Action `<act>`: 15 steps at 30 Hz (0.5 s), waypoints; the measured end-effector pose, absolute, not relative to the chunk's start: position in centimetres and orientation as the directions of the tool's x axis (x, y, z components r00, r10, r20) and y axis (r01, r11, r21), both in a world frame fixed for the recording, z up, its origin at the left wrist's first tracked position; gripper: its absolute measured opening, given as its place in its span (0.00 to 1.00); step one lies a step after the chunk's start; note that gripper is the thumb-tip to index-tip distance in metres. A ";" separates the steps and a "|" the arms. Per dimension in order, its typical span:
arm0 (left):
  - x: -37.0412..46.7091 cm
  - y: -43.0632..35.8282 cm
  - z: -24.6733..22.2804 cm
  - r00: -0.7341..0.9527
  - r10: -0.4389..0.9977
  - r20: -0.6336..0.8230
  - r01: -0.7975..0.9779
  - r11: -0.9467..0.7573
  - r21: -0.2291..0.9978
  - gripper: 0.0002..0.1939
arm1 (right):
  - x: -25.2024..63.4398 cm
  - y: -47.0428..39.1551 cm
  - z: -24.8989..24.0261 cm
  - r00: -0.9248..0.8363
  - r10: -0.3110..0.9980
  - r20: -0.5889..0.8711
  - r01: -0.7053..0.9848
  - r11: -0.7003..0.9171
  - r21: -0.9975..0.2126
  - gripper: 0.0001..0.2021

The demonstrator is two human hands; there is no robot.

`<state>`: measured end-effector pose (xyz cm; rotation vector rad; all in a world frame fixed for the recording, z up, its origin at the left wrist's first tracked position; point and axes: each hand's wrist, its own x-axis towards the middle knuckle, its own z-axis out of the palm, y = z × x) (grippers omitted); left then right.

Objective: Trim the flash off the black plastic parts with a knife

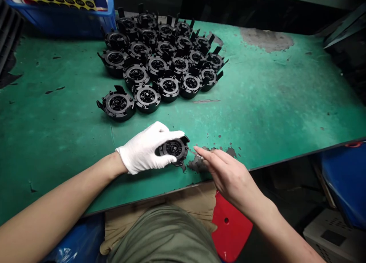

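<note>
My left hand [148,148], in a white glove, grips a round black plastic part [174,148] near the front edge of the green table. Thumb and fingers curve round its left side, and its ringed face is turned up. Just right of the part is my bare right hand [224,165], its fingers pinched on a thin pointed tool [195,152]. The tool's tip is at the part's right rim; whether it touches cannot be made out.
Several similar black parts [147,97] stand in rows on the green table [271,103] beyond my hands. At the back left is a blue bin [68,21]. A red stool [231,228] shows below the table edge.
</note>
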<state>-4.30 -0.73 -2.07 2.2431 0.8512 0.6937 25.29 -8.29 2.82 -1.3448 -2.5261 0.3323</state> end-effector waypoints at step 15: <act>-4.2 -0.7 -2.3 0.657 0.730 0.185 0.363 -0.522 0.772 0.59 | 27.2 -7.1 3.0 -0.453 0.889 0.063 0.760 0.422 -0.494 0.16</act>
